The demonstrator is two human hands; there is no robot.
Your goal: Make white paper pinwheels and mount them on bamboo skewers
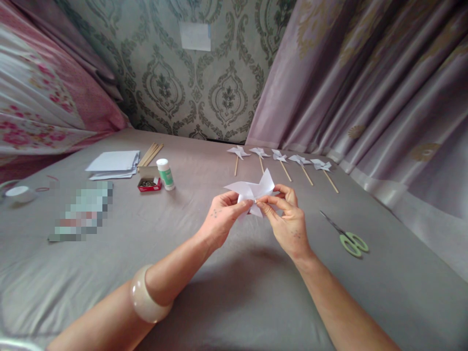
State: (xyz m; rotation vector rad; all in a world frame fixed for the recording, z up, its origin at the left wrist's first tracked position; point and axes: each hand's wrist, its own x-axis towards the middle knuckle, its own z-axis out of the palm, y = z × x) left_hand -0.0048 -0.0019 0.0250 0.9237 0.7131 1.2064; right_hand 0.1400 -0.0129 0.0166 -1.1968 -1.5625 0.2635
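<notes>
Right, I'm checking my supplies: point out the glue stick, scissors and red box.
Glue stick (pixel 166 177): head view, green label.
Scissors (pixel 351 244): head view, green handles.
Red box (pixel 149 188): head view, front wall.

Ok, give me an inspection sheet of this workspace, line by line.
Surface: grey cloth, creased
Job's things: held paper pinwheel; five stick-mounted pinwheels; paper stack; loose sticks; red box; white-capped tube; scissors
Clutter: pixelated item, white round object
Hands: left hand and right hand pinch the held paper pinwheel
Cables: thin red strand, cord or thread unclear
Surroundings: patterned wall, purplish curtain, floral fabric
</notes>
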